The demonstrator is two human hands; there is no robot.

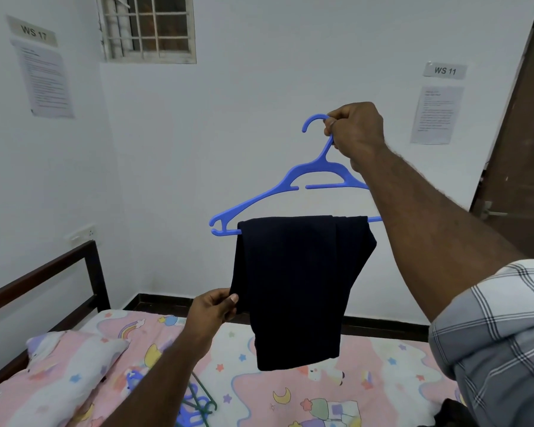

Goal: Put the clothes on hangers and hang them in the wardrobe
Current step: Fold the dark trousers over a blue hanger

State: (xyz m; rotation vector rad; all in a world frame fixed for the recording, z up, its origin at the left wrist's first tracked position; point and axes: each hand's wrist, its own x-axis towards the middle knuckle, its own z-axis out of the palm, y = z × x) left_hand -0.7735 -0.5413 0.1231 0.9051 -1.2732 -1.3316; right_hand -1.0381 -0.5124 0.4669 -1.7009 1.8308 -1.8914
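The right hand point(353, 134) is clenched around the neck of a blue hanger point(293, 180), just under its hook, and holds it up in the air in front of the far wall. A dark folded garment point(296, 288), probably trousers, is draped over the hanger's lower bar and hangs straight down, its long axis vertical, while the bar itself runs left to right with the left end tipped slightly lower. The left hand point(213, 309) pinches the garment's left edge about halfway down, thumb on the near face, so this hand is the lower and nearer of the two.

The garment sits toward the middle and right of the bar, leaving the left end bare; it looks settled, so the hanging-up step seems next. The hook points left, away from the right hand, and that open side has to meet the wardrobe rail. No wardrobe shows here, so the person would have to turn.

Below lies a bed point(383, 365) with a pink patterned sheet. More hangers point(198, 405), blue and green, lie on it near the left forearm, and a dark heap at the right edge may be more clothes.
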